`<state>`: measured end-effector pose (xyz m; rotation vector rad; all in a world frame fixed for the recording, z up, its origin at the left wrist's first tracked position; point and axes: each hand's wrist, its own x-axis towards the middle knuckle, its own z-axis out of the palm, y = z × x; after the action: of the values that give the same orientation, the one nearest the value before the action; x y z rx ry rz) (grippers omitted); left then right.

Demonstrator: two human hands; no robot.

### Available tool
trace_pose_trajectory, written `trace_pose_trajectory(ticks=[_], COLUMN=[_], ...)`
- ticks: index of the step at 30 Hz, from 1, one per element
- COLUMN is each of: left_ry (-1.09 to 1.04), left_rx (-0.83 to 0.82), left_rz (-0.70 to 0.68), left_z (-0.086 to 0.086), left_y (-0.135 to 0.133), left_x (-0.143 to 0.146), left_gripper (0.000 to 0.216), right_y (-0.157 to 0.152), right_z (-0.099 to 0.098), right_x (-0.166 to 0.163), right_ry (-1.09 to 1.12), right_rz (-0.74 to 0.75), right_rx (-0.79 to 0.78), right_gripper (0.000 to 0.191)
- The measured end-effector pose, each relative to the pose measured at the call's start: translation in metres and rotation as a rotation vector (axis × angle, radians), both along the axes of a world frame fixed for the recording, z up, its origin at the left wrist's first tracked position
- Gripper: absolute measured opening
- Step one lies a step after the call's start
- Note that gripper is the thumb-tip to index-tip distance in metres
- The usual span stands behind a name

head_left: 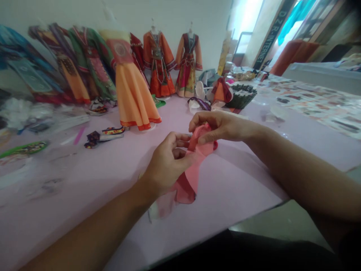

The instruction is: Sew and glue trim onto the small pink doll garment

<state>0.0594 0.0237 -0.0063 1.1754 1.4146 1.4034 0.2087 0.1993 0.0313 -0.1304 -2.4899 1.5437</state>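
A strip of coral-pink fabric (191, 180) is held between my two hands above the near part of the table. My left hand (169, 162) pinches its left side, thumb in front and fingers curled behind. My right hand (217, 128) grips the upper end, with the thumb on the front and the fingers bent over the top. The lower end of the fabric hangs down toward the tabletop, folded on itself. Something small and red shows beside the right thumb; I cannot make out what it is. Pale scraps lie under my left wrist.
Several small dressed mannequins stand along the wall, the nearest in an orange skirt (135, 94). A dark basket (244, 96) with cloth beside it sits behind my right hand. Patterned ribbon (104, 137) and plastic bags lie at left. The pink table's (225, 210) front edge runs near my body.
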Motion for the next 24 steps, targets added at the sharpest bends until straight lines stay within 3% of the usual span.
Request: trace_pose_trajectory(ticks=[13, 24], left_ry=[0.095, 0.159], left_rx=[0.039, 0.039], left_rz=[-0.050, -0.035], left_z=[-0.0043, -0.0025], left_y=[-0.0010, -0.0020], left_x=[0.0022, 0.0030], left_gripper=[0.032, 0.033], right_y=[0.0088, 0.0065], right_z=[0.0040, 0.0057], right_x=[0.0079, 0.0075], right_ry=[-0.182, -0.218], right_rz=[0.086, 0.101], right_rx=[0.172, 0.149], right_gripper=[0.027, 0.028])
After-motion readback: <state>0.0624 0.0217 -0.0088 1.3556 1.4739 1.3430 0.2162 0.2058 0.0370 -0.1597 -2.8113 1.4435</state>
